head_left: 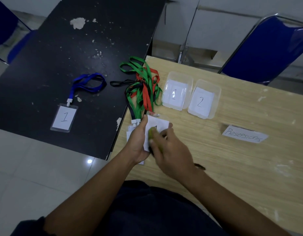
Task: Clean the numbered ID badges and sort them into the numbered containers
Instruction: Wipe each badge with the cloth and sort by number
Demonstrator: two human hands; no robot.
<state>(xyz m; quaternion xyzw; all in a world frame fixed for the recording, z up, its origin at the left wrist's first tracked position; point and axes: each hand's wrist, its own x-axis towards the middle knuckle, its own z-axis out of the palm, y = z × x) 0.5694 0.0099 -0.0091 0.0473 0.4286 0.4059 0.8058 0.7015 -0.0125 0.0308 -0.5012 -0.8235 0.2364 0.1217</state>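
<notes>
My left hand (137, 142) grips a white ID badge (156, 124) by its left edge, just above the wooden table. My right hand (171, 150) holds a yellow-green cloth (151, 133) and presses it on the badge face; the number is hidden. More badges (130, 132) lie under my left hand, their green, red and black lanyards (144, 86) tangled behind. Two clear containers stand to the right, labelled 1 (177, 91) and 2 (204, 99). A badge numbered 1 (64, 117) with a blue lanyard (89, 82) lies on the black table.
The scuffed black table (70, 48) butts against the wooden table (232, 159). A folded paper sign with handwriting (244, 134) stands right of my hands. A blue chair (270, 50) is behind the wooden table, another blue chair (4, 26) at far left.
</notes>
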